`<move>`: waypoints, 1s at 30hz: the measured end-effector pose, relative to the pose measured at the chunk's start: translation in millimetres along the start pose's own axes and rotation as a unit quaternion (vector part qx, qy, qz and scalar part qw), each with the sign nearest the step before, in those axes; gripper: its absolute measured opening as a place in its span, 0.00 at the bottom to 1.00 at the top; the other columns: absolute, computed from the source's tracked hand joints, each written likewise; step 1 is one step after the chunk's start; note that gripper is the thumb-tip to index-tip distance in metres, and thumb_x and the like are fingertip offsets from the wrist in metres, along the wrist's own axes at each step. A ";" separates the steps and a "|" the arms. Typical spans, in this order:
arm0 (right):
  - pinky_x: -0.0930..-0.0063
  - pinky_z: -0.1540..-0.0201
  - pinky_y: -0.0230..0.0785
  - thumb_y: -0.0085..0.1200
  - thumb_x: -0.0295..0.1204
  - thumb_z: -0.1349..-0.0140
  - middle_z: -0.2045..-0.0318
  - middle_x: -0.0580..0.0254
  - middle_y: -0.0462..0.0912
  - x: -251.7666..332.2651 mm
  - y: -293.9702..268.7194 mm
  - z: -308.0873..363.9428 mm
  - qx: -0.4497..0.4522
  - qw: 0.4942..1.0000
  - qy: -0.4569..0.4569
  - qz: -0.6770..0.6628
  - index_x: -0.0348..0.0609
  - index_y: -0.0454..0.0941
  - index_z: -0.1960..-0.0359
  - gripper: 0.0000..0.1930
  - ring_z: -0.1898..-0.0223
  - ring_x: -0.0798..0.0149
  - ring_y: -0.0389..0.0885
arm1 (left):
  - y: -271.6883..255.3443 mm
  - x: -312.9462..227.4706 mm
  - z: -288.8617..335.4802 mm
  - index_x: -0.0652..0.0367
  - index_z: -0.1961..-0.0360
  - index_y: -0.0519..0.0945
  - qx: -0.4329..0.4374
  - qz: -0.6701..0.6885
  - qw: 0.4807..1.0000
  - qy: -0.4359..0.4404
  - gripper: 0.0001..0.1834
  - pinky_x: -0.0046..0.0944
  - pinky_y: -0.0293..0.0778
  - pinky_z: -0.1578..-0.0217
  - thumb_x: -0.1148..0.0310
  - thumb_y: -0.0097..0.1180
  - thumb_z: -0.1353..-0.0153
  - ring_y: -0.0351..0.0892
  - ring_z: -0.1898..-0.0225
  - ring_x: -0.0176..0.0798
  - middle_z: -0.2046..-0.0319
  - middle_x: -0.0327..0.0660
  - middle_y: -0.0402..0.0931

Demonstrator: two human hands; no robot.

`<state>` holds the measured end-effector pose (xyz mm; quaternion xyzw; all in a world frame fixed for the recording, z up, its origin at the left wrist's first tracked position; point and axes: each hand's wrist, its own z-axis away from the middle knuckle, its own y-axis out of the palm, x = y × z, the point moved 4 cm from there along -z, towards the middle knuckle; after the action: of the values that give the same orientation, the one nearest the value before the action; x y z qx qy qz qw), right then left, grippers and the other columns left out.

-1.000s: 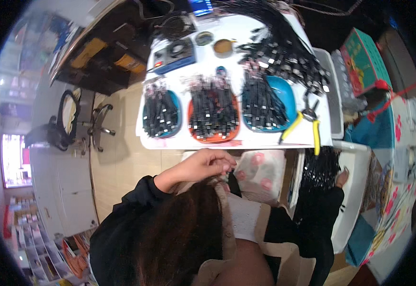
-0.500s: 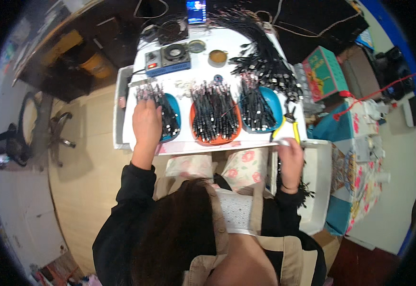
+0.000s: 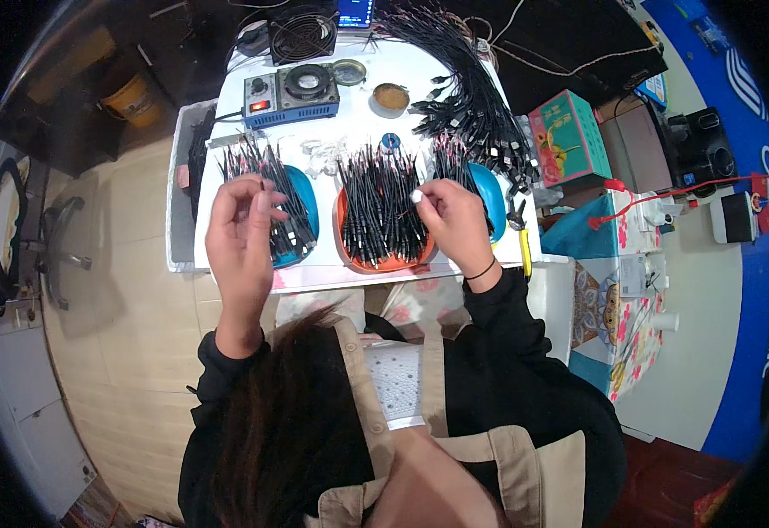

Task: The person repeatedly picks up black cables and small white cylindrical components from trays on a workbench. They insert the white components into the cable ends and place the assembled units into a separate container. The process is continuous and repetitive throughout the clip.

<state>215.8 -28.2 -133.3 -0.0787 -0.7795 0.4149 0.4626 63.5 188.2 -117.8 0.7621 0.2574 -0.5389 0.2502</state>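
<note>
My left hand point(image 3: 243, 238) is raised in front of the left blue tray point(image 3: 309, 195), which holds black cables point(image 3: 294, 224) with thin wire ends. Its fingers curl toward the thumb; what they pinch, if anything, is too small to tell. My right hand point(image 3: 456, 227) reaches between the orange tray point(image 3: 341, 220) and the right blue tray point(image 3: 490, 187), thumb and forefinger close together. Something small and white point(image 3: 417, 196) shows at its fingertips; whether it is worn or held is unclear. The orange tray is full of upright-leaning black cables point(image 3: 382, 211) with metal plugs at their near ends.
Yellow-handled pliers point(image 3: 525, 251) lie at the table's right edge. Behind the trays stand a blue heating device point(image 3: 292, 97) with a dial, a round tin point(image 3: 390, 99) with brown contents, and a fan point(image 3: 303, 37). A large cable bundle point(image 3: 468, 97) covers the far right.
My right hand has moved left and forward, from beside the pliers to the orange tray. My left hand has drawn back from the left tray's cables and turned. The view has shifted slightly.
</note>
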 end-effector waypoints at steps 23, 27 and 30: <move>0.62 0.67 0.72 0.57 0.34 0.47 0.80 0.50 0.80 -12.0 25.4 0.3 0.057 0.995 0.086 -0.002 0.36 0.79 0.77 0.12 0.76 0.50 0.80 | 42.1 24.9 55.4 0.64 0.60 0.71 0.114 0.285 0.922 -0.236 0.07 0.23 0.53 0.83 0.70 0.44 0.31 0.58 0.84 0.23 0.76 0.39 0.72; 0.75 0.74 0.66 0.57 0.29 0.44 0.82 0.60 0.78 6.6 15.2 7.5 -0.007 0.994 0.097 -0.042 0.33 0.77 0.74 0.10 0.80 0.71 0.75 | 47.0 23.3 55.5 0.66 0.61 0.72 0.102 0.302 0.917 -0.241 0.08 0.23 0.60 0.81 0.71 0.46 0.31 0.67 0.80 0.27 0.73 0.42 0.75; 0.73 0.74 0.68 0.54 0.26 0.43 0.79 0.55 0.78 43.5 4.6 30.0 -0.010 0.992 0.003 -0.123 0.34 0.76 0.71 0.06 0.79 0.63 0.78 | 56.7 16.3 55.8 0.66 0.59 0.73 0.073 0.316 0.912 -0.251 0.08 0.29 0.74 0.71 0.71 0.47 0.32 0.77 0.70 0.35 0.67 0.46 0.78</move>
<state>166.7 -20.4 -114.9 0.0117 -0.7863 0.3470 0.5111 67.0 111.4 -143.8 0.6592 -0.1081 -0.6227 0.4073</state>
